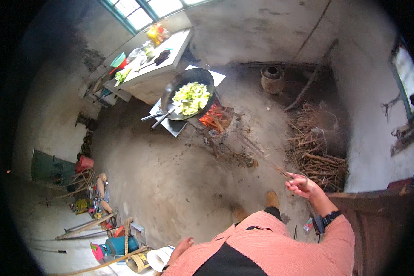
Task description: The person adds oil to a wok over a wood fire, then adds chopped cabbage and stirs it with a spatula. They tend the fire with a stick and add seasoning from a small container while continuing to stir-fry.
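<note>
My right hand (pixel 301 185) grips the near end of a long thin stick (pixel 262 155), which slants forward over the floor towards the fire. Burning firewood (pixel 215 117) glows orange beneath the right side of a large black wok (pixel 169 93). Chopped pale-green vegetables (pixel 192 98) fill much of the wok. A metal spatula (pixel 165 116) rests in it, handle out over the left rim near the wok's own handle. Low at my left side hangs my left hand (pixel 183 245), close to a white bucket (pixel 159 258); its fingers are too small and blurred to make out clearly.
A white counter (pixel 174 57) holds leafy greens (pixel 123 75) and bowls behind the wok. Piled firewood sticks (pixel 317 155) lie along the right wall, near a round stove-like vessel (pixel 272 81). Left stand a blue gas cylinder (pixel 122 245) and wooden-handled tools (pixel 89 227). Wooden furniture (pixel 376 220) stands at right.
</note>
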Demonstrator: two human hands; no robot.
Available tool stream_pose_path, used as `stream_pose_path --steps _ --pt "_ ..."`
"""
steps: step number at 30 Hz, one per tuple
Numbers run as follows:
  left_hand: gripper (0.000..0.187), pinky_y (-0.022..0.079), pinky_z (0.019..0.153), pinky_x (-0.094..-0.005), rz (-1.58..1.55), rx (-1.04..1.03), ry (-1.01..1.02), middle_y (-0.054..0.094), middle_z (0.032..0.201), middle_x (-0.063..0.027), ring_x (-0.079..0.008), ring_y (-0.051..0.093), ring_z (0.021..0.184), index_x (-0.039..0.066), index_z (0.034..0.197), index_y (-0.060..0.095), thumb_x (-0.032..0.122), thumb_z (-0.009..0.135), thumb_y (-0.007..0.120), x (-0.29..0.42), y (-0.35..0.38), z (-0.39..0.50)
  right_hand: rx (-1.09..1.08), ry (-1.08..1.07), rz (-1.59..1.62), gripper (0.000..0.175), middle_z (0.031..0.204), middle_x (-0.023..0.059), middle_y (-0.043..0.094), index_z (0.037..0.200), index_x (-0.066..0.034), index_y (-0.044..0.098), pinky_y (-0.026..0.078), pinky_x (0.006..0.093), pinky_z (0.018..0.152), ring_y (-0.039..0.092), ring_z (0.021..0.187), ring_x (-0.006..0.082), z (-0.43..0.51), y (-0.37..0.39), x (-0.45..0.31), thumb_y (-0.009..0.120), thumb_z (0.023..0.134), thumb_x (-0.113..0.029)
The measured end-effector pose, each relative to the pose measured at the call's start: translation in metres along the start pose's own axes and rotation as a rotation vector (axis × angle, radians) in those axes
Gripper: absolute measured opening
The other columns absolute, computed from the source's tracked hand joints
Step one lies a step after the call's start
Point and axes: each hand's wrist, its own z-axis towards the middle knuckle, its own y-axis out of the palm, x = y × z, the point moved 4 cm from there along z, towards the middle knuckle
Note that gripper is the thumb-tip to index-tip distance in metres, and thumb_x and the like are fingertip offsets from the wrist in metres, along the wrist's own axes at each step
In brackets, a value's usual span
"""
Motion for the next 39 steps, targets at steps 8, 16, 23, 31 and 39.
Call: stream_pose_path --steps 8,16,23,31,39 --pt "0.045 0.055 0.078 -0.0352 0.406 -0.032 0.343 0.070 0.107 -0.0157 -0.0205 0.069 0.083 0.004 0.131 0.055 0.026 0.093 0.059 0.060 -0.038 0.095 0.400 -0.145 0.246 0.017 0.082 0.0112 0.058 0.098 -0.0033 0.054 0.042 0.0197 0.048 0.050 0.062 0.0110 -0.092 -0.109 0.142 0.067 0.089 -0.009" --pt "0.040 0.055 0.079 -0.0345 0.134 -0.081 0.155 0.066 0.118 -0.0170 -0.0217 0.068 0.096 0.004 0.133 0.053 0.018 0.096 0.057 0.086 -0.027 0.031 0.614 -0.306 0.913 0.021 0.089 0.0177 0.055 0.091 0.0024 0.052 0.053 0.0288 0.055 0.056 0.063 0.0221 -0.035 -0.276 0.234 0.063 0.089 -0.015" --pt "0.040 0.054 0.081 -0.0343 0.285 -0.143 -0.017 0.070 0.108 -0.0175 -0.0238 0.067 0.099 0.003 0.131 0.056 0.019 0.095 0.059 0.028 -0.009 -0.029 0.745 -0.590 1.869 0.025 0.108 0.0212 0.055 0.106 0.0063 0.058 0.058 0.0380 0.069 0.057 0.099 0.0313 -0.050 -0.360 0.294 0.057 0.086 -0.010" --pt "0.039 0.053 0.082 -0.0339 0.256 -0.048 0.014 0.070 0.109 -0.0177 -0.0232 0.068 0.096 0.004 0.134 0.054 0.016 0.097 0.055 0.091 -0.019 -0.045 1.695 -0.599 -0.244 0.043 0.082 0.0238 0.068 0.091 0.0022 0.067 0.056 0.0430 0.074 0.068 0.080 0.0347 -0.121 -0.431 0.264 0.071 0.083 -0.040" --pt "0.039 0.053 0.081 -0.0339 0.230 -0.057 -0.008 0.070 0.109 -0.0159 -0.0218 0.068 0.096 0.003 0.135 0.053 0.015 0.098 0.053 0.084 -0.014 -0.058 1.967 -0.458 -0.713 0.037 0.098 0.0233 0.069 0.103 0.0055 0.065 0.056 0.0418 0.072 0.068 0.089 0.0313 -0.169 -0.414 0.202 0.068 0.087 -0.028"
